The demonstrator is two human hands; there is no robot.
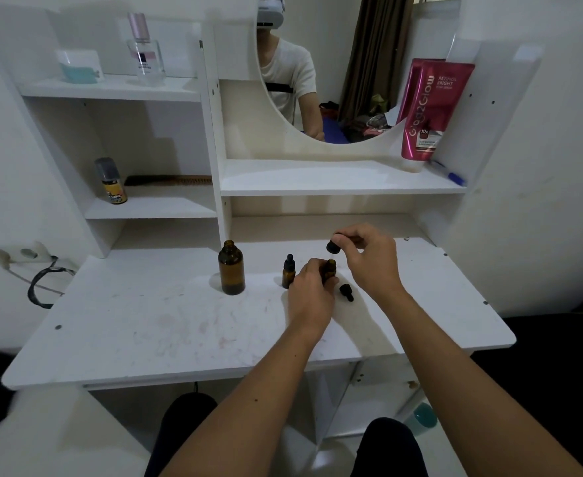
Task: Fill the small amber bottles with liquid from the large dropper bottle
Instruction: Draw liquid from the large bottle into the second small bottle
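Large dropper bottle (231, 268): uncapped, upright mid-table, toward back edge. Glass, likely rigid, slick, breakable; best gripped round body.

Capped small amber bottle (288, 275): upright, just right of large one, beside left hand. Light, tippy.

Open small amber bottle (329, 270): gripped round body by left hand (312, 292); steadying probably essential.

Dropper (333, 247): pinched at black bulb by right hand (369, 258), glass tip over open neck; fragile, squeeze gently.

Loose small cap (346, 292): lying on table, near right wrist.
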